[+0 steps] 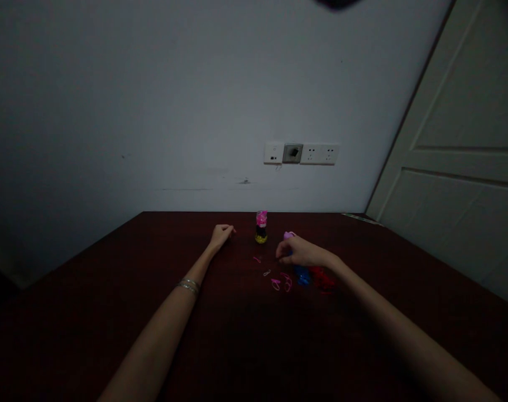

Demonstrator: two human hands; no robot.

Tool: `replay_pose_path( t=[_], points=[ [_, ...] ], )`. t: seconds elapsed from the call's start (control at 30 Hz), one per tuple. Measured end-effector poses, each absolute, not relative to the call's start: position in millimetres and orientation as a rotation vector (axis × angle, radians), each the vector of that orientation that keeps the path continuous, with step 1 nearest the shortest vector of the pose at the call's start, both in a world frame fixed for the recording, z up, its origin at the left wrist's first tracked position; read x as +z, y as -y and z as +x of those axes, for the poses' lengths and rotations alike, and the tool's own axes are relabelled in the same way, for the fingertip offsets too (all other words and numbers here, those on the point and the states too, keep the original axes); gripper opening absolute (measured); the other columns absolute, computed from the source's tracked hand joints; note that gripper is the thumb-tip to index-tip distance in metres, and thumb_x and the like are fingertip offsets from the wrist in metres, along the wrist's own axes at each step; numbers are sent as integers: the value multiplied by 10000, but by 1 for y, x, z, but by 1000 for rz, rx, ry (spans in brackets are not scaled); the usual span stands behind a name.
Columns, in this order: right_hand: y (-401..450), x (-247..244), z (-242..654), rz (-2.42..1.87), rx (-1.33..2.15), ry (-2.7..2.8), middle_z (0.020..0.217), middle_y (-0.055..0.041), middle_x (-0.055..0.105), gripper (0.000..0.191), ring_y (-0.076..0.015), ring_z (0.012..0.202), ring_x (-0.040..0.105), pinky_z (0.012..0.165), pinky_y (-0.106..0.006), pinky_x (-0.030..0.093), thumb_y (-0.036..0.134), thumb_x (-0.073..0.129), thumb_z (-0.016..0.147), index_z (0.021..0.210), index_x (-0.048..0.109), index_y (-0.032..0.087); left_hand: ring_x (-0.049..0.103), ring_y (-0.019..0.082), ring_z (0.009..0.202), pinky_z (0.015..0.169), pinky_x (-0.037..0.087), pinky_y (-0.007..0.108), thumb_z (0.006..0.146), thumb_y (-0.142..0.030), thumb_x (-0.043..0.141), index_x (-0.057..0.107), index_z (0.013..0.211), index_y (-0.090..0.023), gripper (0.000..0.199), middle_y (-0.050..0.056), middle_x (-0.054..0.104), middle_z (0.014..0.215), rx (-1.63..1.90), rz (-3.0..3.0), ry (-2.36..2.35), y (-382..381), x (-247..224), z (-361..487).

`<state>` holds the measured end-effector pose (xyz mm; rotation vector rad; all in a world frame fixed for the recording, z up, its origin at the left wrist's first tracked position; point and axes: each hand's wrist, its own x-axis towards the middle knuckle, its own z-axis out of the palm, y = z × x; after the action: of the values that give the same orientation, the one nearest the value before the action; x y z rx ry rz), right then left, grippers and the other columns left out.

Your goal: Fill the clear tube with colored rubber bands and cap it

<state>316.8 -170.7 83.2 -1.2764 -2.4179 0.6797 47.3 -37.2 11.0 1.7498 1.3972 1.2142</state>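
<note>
My left hand (pixel 221 235) rests on the dark red table with its fingers curled in, and nothing shows in it. To its right stands a small clear jar (pixel 261 228) with pink, black and yellow layers inside. My right hand (pixel 302 251) is over the table, thumb and fingertips bent together in a pinch; whatever they hold is too small to see. Just behind it is a purple lid-like piece (pixel 288 235), partly hidden. Below the hand lie a blue heap (pixel 303 275) and a red heap (pixel 322 279), like small rubber bands. Loose pink bands (pixel 286 282) and a pale one (pixel 267 272) lie nearby.
The dark table (pixel 111 312) ends against a grey wall (pixel 174 111). A row of sockets and switches (pixel 302 153) is fixed on the wall. A white panelled door (pixel 459 128) stands along the right side. The room is dim.
</note>
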Motion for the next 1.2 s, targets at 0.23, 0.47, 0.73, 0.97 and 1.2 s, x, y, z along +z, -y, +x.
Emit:
replay_pose_path(
  t=[0.23, 0.47, 0.73, 0.97, 1.2],
  points=[
    [186, 69, 324, -1285, 832, 2436, 751, -15, 580, 229, -111, 663, 525, 587, -214, 410, 43, 496, 630, 813, 584, 150, 383, 90, 454, 473, 284, 208, 669, -332, 453, 639, 628, -115, 288, -25, 446, 455, 1200, 1766, -1397, 31, 5, 46],
    [199, 72, 320, -1357, 861, 2587, 822, 2, 526, 336, -102, 691, 482, 560, -189, 362, 63, 598, 583, 884, 493, 172, 431, 102, 475, 493, 309, 213, 664, -315, 444, 649, 627, -118, 286, -22, 465, 455, 1150, 1851, -1422, 29, 3, 46],
    [204, 71, 313, -1373, 816, 2665, 807, 6, 503, 271, -96, 672, 449, 531, -181, 320, 94, 601, 612, 841, 482, 179, 462, 111, 493, 515, 321, 220, 667, -303, 444, 648, 621, -119, 279, -17, 482, 462, 1114, 1888, -1453, 36, 8, 47],
    [205, 69, 308, -1316, 736, 2676, 747, 6, 526, 197, -86, 624, 445, 521, -181, 307, 50, 501, 621, 773, 481, 174, 478, 116, 511, 533, 333, 223, 670, -292, 440, 648, 612, -120, 276, -13, 497, 472, 1095, 1910, -1465, 40, 12, 49],
    [202, 64, 308, -1290, 683, 2651, 677, 12, 536, 165, -76, 564, 441, 491, -181, 294, 44, 449, 631, 729, 485, 171, 471, 114, 501, 524, 333, 222, 665, -289, 441, 646, 607, -121, 271, -10, 504, 476, 1096, 1925, -1453, 38, 9, 49]
  ],
)
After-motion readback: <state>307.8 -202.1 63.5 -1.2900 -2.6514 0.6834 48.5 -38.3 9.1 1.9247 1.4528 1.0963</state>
